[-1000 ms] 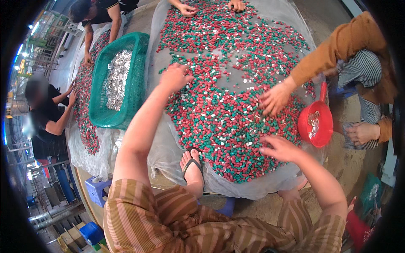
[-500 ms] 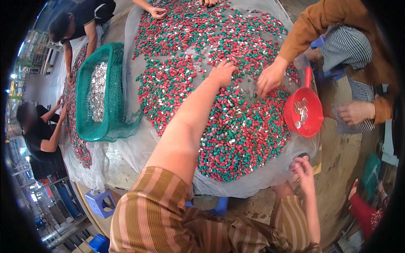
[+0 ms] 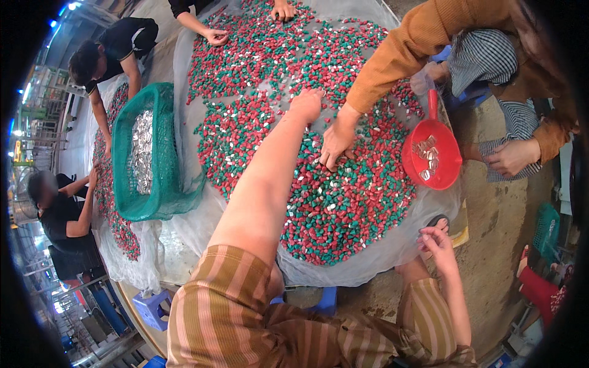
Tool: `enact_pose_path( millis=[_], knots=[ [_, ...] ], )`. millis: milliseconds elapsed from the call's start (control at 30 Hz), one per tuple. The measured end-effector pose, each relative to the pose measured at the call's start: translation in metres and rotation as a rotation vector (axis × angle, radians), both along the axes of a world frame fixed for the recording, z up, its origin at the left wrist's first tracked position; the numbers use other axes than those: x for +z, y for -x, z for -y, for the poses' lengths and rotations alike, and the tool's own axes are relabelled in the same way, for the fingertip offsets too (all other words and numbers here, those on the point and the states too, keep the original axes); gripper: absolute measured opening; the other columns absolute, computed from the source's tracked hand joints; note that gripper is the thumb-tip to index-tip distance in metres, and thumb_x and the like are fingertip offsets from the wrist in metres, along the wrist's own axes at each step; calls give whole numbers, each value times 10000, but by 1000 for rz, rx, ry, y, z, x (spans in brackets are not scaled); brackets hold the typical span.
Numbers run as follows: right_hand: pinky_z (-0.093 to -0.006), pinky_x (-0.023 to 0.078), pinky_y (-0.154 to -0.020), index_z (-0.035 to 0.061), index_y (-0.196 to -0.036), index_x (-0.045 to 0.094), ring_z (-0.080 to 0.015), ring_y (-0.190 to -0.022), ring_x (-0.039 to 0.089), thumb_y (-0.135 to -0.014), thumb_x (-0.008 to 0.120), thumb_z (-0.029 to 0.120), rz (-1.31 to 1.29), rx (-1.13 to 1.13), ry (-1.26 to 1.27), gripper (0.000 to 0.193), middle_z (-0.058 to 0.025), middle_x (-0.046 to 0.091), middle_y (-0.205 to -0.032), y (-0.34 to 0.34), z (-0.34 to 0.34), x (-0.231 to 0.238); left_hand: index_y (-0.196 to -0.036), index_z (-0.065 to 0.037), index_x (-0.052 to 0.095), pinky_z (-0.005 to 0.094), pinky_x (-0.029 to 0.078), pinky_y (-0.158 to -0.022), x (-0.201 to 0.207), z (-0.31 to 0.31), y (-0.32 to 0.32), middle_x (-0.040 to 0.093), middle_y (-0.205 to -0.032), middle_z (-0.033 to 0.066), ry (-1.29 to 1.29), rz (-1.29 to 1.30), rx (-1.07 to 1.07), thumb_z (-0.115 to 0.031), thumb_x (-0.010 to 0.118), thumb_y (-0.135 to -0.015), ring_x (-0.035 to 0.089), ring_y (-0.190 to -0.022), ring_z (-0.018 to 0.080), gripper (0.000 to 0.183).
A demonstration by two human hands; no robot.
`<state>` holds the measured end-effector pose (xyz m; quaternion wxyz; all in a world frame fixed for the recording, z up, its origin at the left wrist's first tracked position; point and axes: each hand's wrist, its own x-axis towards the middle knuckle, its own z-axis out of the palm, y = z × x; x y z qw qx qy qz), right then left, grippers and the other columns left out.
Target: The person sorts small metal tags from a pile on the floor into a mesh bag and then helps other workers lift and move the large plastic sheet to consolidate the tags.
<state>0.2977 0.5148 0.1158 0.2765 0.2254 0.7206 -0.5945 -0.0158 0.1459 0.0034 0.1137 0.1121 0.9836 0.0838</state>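
Left hand (image 3: pixel 307 103): stretched far out over the heap, fingers bent down into the small pieces; whether it grips any cannot be told.
Right hand (image 3: pixel 437 242): near and to the right, at the near right edge of the sheet, fingers loosely curled, nothing visibly held.
Small pieces (image 3: pixel 343 202): a broad, shallow heap of tiny red and green bits, with a few silvery white ones mixed in; they are cone-like or cap-like, glossy, and lie thickly together in the middle and far part of the scene.
Plastic sheet (image 3: pixel 374 257): pale and translucent, spread under the heap, its rim hanging over the near edge.
Red scoop (image 3: pixel 432 161): round pan with a handle pointing far, on the right of the heap, holding some silvery pieces.
Green basket (image 3: pixel 161 184): mesh-walled, left of the heap, holding shiny silvery pieces.
Co-worker's hand (image 3: pixel 337 140): from an orange sleeve on the right, fingers down on the pieces just right of the left hand.
Other people: at the far left, hands in a second heap.
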Motion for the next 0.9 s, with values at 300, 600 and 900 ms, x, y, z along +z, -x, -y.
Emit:
enact_pose_path(
  millis=[300, 600, 900],
  knots=[
    [-233, 460, -641, 25, -1041, 571, -92, -726, 547, -889, 545, 166, 74, 1, 52, 209, -29, 579, -815, -6, -2, -6, -1120, -138, 545, 385, 456, -888, -28, 16, -7, 440, -1259, 102, -216, 203, -4, -79, 666, -683, 525, -1057, 296, 457],
    [-225, 438, -585, 28, -1042, 574, -78, -649, 522, -884, 554, 171, 72, 28, 23, 214, -12, 571, -765, 0, 4, -2, -970, -110, 612, 408, 473, -822, -20, 15, -50, 540, -1028, 89, -175, 57, 119, -236, 739, -691, 554, -1004, 283, 332],
    [-227, 442, -595, 30, -1045, 575, -77, -685, 530, -881, 558, 178, 60, 47, 37, 221, -20, 583, -789, -2, 3, -10, -820, -70, 657, 411, 460, -807, 30, 71, -61, 579, -973, 108, -288, -404, 187, -207, 631, -740, 567, -937, 281, 161]
  ],
)
